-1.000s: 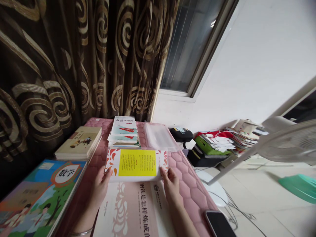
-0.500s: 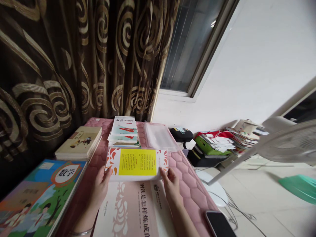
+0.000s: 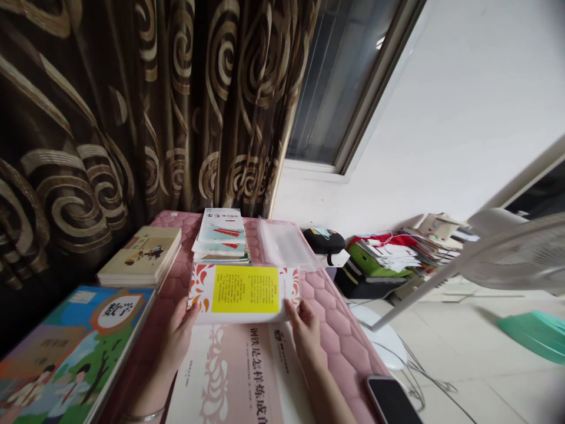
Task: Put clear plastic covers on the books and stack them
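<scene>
Two hands (image 3: 177, 337) hold yellow-panel book (image 3: 245, 294) near 数学 textbook (image 3: 73, 353).

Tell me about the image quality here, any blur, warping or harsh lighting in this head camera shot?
In the head view, wide-angle warping tilts the window steeply; the electric fan at the right edge is soft and blurred; light is even, without harsh shadows or strong glare; the yellow-panelled book looks fairly sharp, though its small print is hard to read.
</scene>
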Available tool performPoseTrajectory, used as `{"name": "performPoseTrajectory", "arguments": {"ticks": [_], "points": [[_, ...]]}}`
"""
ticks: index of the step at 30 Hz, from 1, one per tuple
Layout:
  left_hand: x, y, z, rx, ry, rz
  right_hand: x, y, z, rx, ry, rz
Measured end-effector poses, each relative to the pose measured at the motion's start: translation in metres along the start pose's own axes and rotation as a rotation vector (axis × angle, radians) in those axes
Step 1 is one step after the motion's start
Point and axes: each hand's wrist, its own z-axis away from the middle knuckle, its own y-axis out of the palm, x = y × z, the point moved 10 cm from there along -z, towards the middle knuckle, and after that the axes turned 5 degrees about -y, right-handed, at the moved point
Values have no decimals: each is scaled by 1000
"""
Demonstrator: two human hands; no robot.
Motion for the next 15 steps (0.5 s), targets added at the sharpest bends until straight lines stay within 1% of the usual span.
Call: {"name": "performPoseTrajectory", "arguments": {"ticks": [7,12,15], "points": [[-3,1,0,-15,26,-14,2,-1,0,-8,-10,21],[-4,1,0,-27,34,-34,0,4,1,26,43,-68],[-5,1,0,-37,41,-31,-2,4,1,23,48,-97]]}}
